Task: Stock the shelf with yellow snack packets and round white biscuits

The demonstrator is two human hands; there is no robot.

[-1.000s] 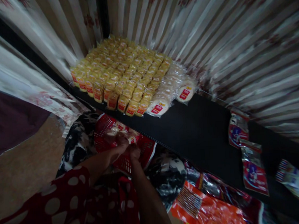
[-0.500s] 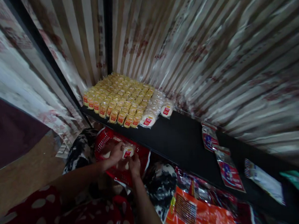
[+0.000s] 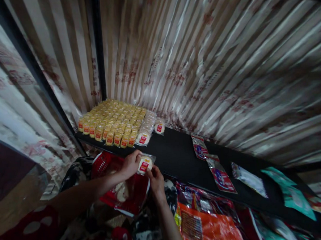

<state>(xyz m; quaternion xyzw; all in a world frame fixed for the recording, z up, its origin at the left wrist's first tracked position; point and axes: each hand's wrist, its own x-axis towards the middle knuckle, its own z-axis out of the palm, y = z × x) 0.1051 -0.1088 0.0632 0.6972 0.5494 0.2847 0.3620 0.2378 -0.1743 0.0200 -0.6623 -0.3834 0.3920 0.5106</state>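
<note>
Both hands hold one small clear packet of pale round cakes with a red label (image 3: pixel 144 164), raised above a red plastic basket (image 3: pixel 105 165). My left hand (image 3: pixel 130 164) grips the packet's left side with fingers curled. My right hand (image 3: pixel 155 178) pinches its lower right edge. The basket still holds pale packets lower down. Just beyond, a black shelf (image 3: pixel 179 155) carries a dense block of yellow packets (image 3: pixel 112 122), with two rows of the pale red-labelled packets (image 3: pixel 147 130) at its right edge.
Several flat snack bags (image 3: pixel 220 175) lie along the shelf to the right, with a teal bag (image 3: pixel 288 195) at the far end. Orange and red bags (image 3: pixel 207 225) fill the level below. Striped floral curtains hang behind the shelf. A black and white cloth lies under the basket.
My hands have lifted a pale packet out of the red basket and up toward the shelf edge. The camera has tilted up, showing more curtain and more of the shelf's right end.
</note>
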